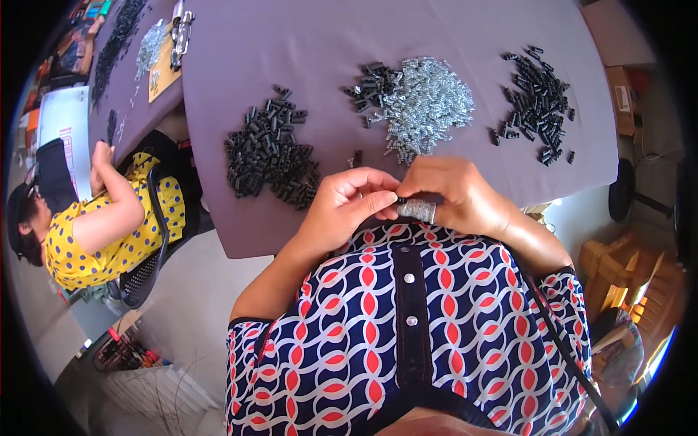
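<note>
My left hand [351,205] is closed in a pinch at the table's near edge, thumb and index finger together. Against its fingertips, my right hand [456,195] curls inward, also closed. A small black plastic piece [403,200] shows between the two hands, mostly hidden by the fingers. A grey wrap [418,211] seems to go round a finger of my right hand. Just beyond the hands lies a heap of small silver metal springs [429,102], with black plastic pieces [376,86] along its left side. A loose black piece [357,158] rests near my left knuckles.
A larger heap of black plastic pieces [265,149] is on the left of the purple-grey table [313,36], another black heap [536,105] on the right. At the left, a person in a yellow dotted top [109,225] sits at another table. A wooden chair [625,280] stands lower right.
</note>
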`<action>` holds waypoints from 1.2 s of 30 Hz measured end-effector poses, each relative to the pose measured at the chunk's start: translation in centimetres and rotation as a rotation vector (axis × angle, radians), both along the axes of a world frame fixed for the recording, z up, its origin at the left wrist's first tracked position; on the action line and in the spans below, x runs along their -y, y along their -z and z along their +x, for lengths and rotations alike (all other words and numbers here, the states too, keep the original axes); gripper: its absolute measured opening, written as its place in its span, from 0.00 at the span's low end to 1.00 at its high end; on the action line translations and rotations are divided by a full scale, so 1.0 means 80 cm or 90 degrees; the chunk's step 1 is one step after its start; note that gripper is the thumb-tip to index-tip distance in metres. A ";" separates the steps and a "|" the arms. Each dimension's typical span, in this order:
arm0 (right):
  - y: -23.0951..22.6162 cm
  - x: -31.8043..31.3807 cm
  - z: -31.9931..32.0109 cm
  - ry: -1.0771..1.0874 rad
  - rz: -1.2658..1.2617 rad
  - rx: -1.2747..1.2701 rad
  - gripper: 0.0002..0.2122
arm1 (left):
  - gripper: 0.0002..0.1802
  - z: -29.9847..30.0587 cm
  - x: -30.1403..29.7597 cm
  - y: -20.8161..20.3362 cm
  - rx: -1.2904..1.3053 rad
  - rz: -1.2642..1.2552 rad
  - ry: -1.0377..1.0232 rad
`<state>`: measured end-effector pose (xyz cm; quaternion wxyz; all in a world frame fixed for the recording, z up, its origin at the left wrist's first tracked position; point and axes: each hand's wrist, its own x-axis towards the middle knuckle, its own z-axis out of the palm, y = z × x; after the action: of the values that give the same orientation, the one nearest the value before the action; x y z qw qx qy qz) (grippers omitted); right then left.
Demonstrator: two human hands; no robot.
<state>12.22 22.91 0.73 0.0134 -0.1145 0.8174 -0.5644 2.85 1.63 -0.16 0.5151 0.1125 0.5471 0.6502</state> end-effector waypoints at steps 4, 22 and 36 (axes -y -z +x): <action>-0.004 0.010 -0.006 -0.032 0.078 -0.127 0.13 | 0.11 -0.005 0.015 -0.004 0.013 -0.036 0.029; -0.003 -0.001 -0.091 0.071 0.380 -0.188 0.13 | 0.09 -0.030 0.072 0.015 0.024 0.094 -0.188; 0.014 0.028 -0.109 0.025 0.521 -0.226 0.06 | 0.08 -0.034 0.059 0.023 0.139 0.146 -0.200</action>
<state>3.52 20.71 -0.36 -0.0935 -0.1797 0.9650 -0.1663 0.17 -3.08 -2.01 0.4474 0.0123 0.4211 0.7889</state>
